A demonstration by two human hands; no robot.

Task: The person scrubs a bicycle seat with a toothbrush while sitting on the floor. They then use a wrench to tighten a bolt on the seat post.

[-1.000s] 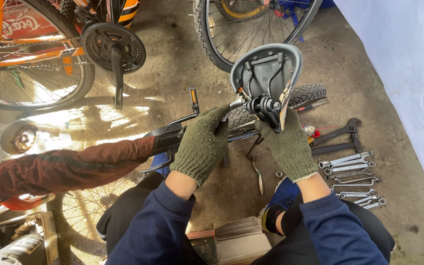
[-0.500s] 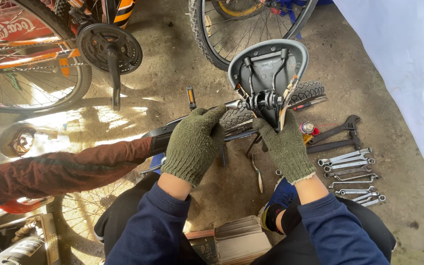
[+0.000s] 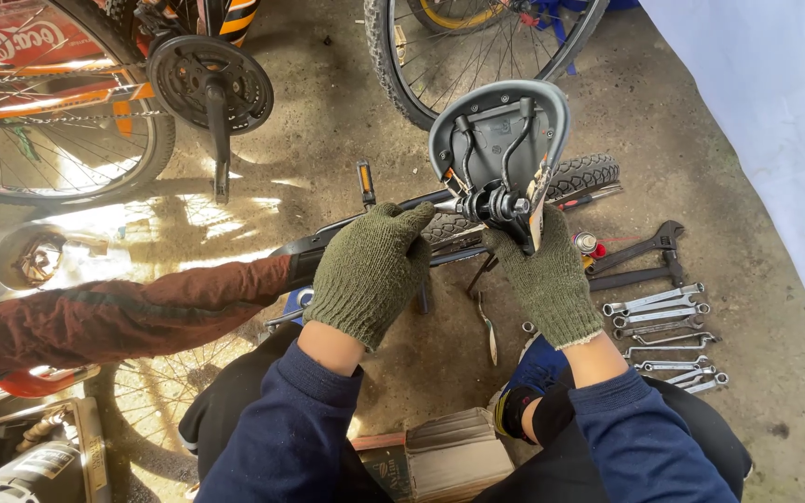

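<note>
A black bicycle saddle [image 3: 500, 130] is turned underside up, its rails and clamp [image 3: 498, 205] showing. My left hand [image 3: 370, 270], in a green knit glove, is closed around the dark frame tube [image 3: 328, 240] just left of the clamp. Also gloved, my right hand [image 3: 547, 279] grips the saddle clamp and seat post from below, with a flat tool edge [image 3: 540, 210] beside its fingers. A knobby tyre [image 3: 579, 177] lies behind the saddle.
Several silver spanners [image 3: 663, 321] and a dark adjustable wrench [image 3: 640, 253] lie on the concrete at right. An orange bicycle with crank and chainring [image 3: 207, 84] stands at back left, another wheel [image 3: 477, 47] at top. A maroon cloth [image 3: 114, 312] drapes at left.
Both hands stayed on the frame and clamp. The left hand slid slightly lower along the tube, and the saddle tilted a little.
</note>
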